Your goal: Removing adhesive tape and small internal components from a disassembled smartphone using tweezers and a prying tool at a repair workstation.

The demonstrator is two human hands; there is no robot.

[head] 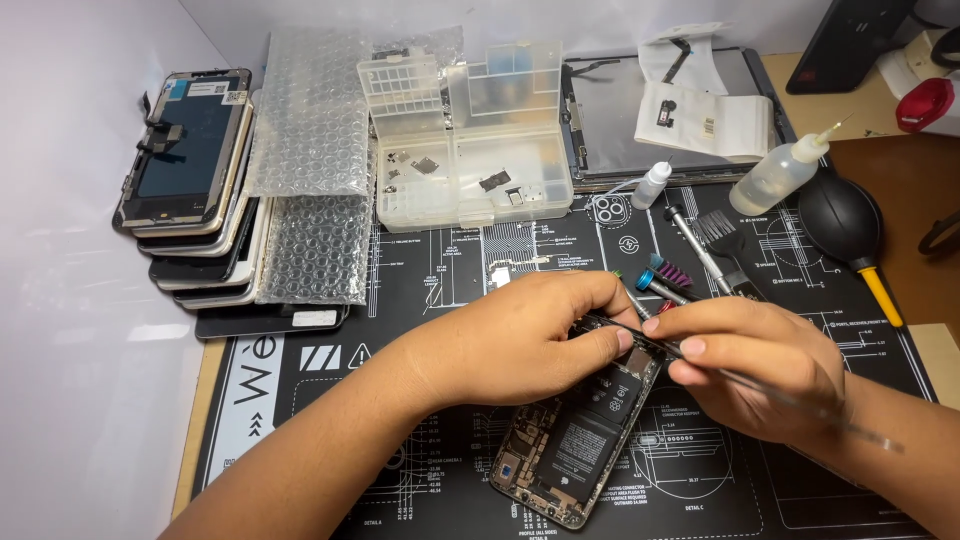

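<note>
The opened phone (575, 440) is laid on the mat (420, 270) of the bench, long axis slanting from lower left to upper right, its upper end pinched by the left hand (530, 335) and probed with tweezers (760, 385) gripped in the right hand (765, 365), both directly over it.

A: What is the work surface?
B: A wooden bench (900, 125), mostly covered by a black repair mat (440, 270) printed with white diagrams.
A: What lies on the mat?
B: An opened phone (575, 440), screwdrivers (660, 285), a brush (722, 240), a black dust blower (845, 225), clear parts box (465, 150), bubble wrap (315, 240).
</note>
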